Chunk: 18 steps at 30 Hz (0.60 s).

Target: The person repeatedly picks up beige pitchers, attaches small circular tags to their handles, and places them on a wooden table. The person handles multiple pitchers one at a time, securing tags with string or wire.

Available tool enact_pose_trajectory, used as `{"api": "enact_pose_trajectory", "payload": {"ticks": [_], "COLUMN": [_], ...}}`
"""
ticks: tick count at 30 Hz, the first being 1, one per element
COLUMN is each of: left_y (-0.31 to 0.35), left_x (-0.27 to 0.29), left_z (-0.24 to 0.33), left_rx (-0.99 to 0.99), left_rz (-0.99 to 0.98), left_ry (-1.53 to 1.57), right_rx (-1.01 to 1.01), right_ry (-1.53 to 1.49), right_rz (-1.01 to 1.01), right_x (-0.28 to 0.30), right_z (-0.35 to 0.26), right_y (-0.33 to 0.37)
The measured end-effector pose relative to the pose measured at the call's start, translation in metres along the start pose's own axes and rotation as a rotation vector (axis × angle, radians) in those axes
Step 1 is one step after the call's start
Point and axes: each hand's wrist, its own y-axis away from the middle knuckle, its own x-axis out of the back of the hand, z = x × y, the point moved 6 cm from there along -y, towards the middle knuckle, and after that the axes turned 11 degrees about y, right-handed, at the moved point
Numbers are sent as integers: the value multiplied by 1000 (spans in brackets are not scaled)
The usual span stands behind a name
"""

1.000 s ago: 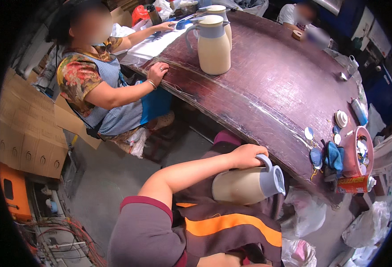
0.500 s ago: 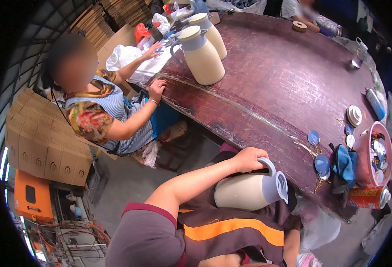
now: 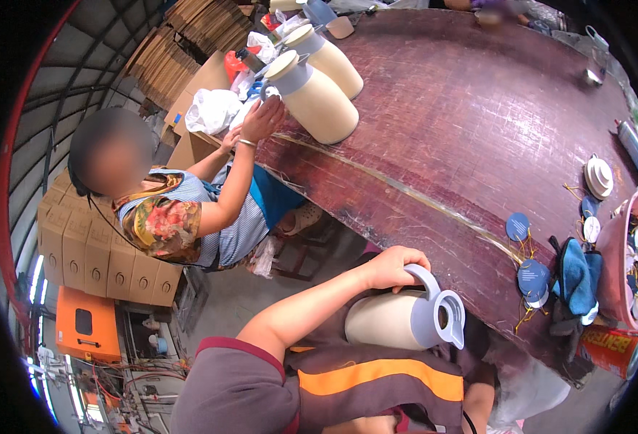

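Note:
A cream thermos jug (image 3: 383, 319) with a grey collar, spout and handle lies tilted on its side over my lap, its uncapped mouth turned to the right and toward me. My left hand (image 3: 398, 266) is closed round the top of its handle. Of my right arm only the forearm shows, at the lower right; the right hand is hidden below the jug and apron. On the table, toward the right, rests a round white stepped lid (image 3: 598, 176), apart from both hands.
Two lidded cream jugs (image 3: 312, 100) stand on the dark red table (image 3: 435, 145), near a seated co-worker (image 3: 189, 210). At right are blue round tags (image 3: 533, 281), a blue glove (image 3: 576, 271), a pink bucket (image 3: 623, 267) of tags and a red can (image 3: 612, 350).
The jug in my left hand has turned so its mouth faces me more. The co-worker's hand has moved up beside the nearer standing jug. My view has shifted slightly.

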Motion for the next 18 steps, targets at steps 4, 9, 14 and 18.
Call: {"api": "enact_pose_trajectory", "payload": {"ticks": [4,9,14,18], "left_y": [1,1,4,0], "left_x": [2,1,2,2], "left_z": [-2,-1,-1,1], "left_rx": [-22,-24,-72,-136], "left_rz": [3,10,20,6], "left_ry": [32,43,44,-10], "right_rx": [7,16,63,106], "right_ry": [2,-8,-17,3], "right_rz": [-23,-26,-7,18], "right_x": [2,-1,0,5], "right_z": [-2,-10,-21,-39], "right_y": [8,14,6,4]}}
